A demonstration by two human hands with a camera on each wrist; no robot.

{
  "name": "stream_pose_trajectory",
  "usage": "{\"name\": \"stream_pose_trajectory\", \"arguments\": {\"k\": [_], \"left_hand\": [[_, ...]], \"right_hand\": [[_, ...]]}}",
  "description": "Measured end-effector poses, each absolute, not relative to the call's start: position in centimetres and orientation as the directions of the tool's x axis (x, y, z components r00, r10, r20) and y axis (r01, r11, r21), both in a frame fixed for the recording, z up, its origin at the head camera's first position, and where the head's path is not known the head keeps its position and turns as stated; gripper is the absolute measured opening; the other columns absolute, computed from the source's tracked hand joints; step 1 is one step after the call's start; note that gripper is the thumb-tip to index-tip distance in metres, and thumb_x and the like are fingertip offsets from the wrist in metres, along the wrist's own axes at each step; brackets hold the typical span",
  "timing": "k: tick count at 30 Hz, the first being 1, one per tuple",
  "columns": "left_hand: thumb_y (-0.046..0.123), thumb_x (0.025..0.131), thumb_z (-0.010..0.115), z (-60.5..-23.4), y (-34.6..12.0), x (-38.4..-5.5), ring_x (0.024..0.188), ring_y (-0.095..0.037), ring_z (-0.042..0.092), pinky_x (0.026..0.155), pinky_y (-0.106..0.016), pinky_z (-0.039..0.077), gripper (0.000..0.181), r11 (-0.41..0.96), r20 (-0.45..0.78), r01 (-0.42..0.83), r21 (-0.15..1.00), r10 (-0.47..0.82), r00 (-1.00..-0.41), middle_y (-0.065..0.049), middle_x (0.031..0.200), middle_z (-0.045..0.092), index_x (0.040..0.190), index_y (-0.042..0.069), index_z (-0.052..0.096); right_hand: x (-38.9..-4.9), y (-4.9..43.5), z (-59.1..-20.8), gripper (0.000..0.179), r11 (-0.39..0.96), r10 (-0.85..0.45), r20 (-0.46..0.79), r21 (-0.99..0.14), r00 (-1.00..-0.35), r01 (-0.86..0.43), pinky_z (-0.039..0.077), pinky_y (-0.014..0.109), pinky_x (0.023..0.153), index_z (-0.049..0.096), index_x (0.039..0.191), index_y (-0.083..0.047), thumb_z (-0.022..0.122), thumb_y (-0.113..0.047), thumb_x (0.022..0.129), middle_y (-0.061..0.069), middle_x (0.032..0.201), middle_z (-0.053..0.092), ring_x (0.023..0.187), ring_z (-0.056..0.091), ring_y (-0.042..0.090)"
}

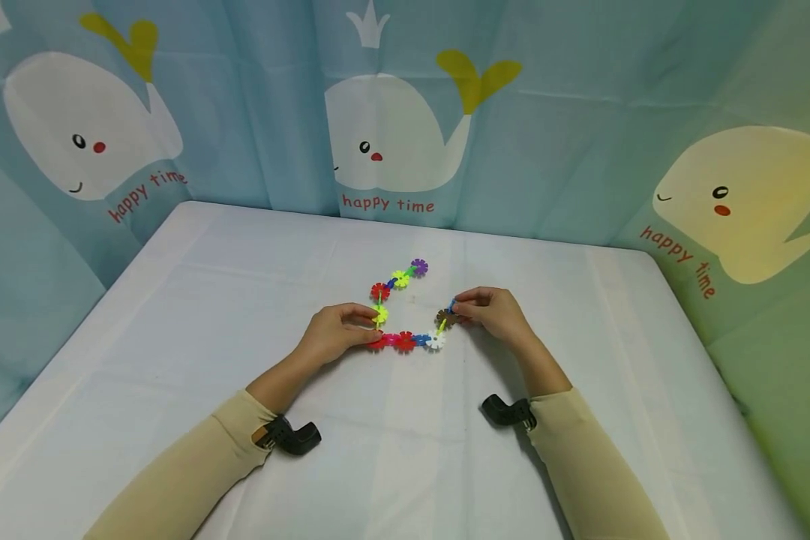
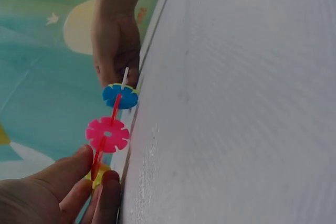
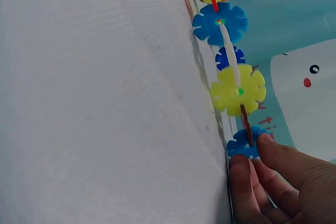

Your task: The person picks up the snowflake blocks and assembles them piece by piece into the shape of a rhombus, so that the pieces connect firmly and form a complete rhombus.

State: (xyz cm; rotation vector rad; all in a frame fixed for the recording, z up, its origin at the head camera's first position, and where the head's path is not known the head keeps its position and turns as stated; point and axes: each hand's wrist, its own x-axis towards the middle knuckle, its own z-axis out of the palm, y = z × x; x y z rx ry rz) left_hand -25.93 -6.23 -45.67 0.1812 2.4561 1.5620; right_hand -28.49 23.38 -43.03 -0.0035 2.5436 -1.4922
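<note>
A linked chain of notched flower-shaped plastic discs lies in a U shape, open at the far side, in the head view. My left hand [image 1: 333,332] pinches a red disc [image 2: 95,166] at the chain's near left corner, with a pink disc [image 2: 107,134] slotted beside it. My right hand [image 1: 496,311] holds a blue disc [image 3: 241,144] between thumb and fingers at the right end. This blue disc joins a brown disc [image 1: 445,318], followed by a yellow disc [image 3: 239,90] and a white disc [image 1: 435,342]. A purple disc [image 1: 420,267] ends the left arm of the chain.
A white-covered table [image 1: 391,465] spreads beneath both hands. Behind it and at the sides hangs a blue-green curtain [image 1: 567,165] printed with whales. Black wrist cameras [image 1: 300,437] stick out from both beige sleeves [image 1: 594,457].
</note>
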Motion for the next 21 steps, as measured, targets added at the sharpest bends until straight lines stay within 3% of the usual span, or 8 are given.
{"name": "stream_pose_trajectory", "arguments": {"k": [5, 10, 16, 21], "left_hand": [[0.025, 0.088, 0.076, -45.3, -6.7, -26.4, 0.09, -0.016, 0.07, 0.079, -0.03, 0.059, 0.037, 0.38, -0.167, -0.056, 0.923, 0.265, -0.95, -0.007, 0.111, 0.072, 0.121, 0.011, 0.066], [0.025, 0.099, 0.061, -45.0, -8.0, -29.0, 0.084, -0.016, 0.072, 0.072, -0.028, 0.06, 0.034, 0.284, -0.169, -0.093, 0.954, 0.256, -0.952, -0.016, 0.115, 0.069, 0.126, 0.005, 0.059], [0.025, 0.102, 0.055, -45.4, -6.8, -33.7, 0.093, -0.013, 0.069, 0.078, -0.024, 0.059, 0.036, 0.193, -0.116, -0.069, 0.979, 0.245, -0.963, -0.018, 0.12, 0.067, 0.13, 0.002, 0.06], [0.027, 0.103, 0.053, -45.6, -4.8, -36.4, 0.101, -0.017, 0.068, 0.085, -0.026, 0.057, 0.036, 0.243, -0.13, -0.06, 0.968, 0.283, -0.95, -0.014, 0.122, 0.068, 0.129, 0.004, 0.063]], "right_hand": [[-28.5, 23.4, -42.8, 0.033, 0.453, -0.106, -0.194, -0.882, -0.975, 0.126, 0.058, 0.023, 0.072, 0.064, 0.119, 0.006, 0.069, -0.014, 0.093, 0.016, 0.104, 0.072, 0.075, 0.069, 0.009], [-28.5, 23.5, -42.6, 0.037, 0.424, -0.116, -0.231, -0.891, -0.966, 0.162, 0.059, 0.025, 0.073, 0.062, 0.123, 0.006, 0.069, -0.013, 0.092, 0.016, 0.103, 0.073, 0.075, 0.07, 0.011], [-28.6, 23.5, -42.8, 0.04, 0.387, -0.111, -0.261, -0.9, -0.959, 0.2, 0.059, 0.024, 0.07, 0.06, 0.126, 0.005, 0.071, -0.01, 0.09, 0.01, 0.097, 0.074, 0.071, 0.07, 0.011], [-28.5, 23.2, -43.1, 0.041, 0.359, -0.112, -0.277, -0.907, -0.954, 0.221, 0.059, 0.023, 0.071, 0.06, 0.127, 0.004, 0.072, -0.007, 0.089, 0.008, 0.095, 0.074, 0.07, 0.07, 0.01]]}}
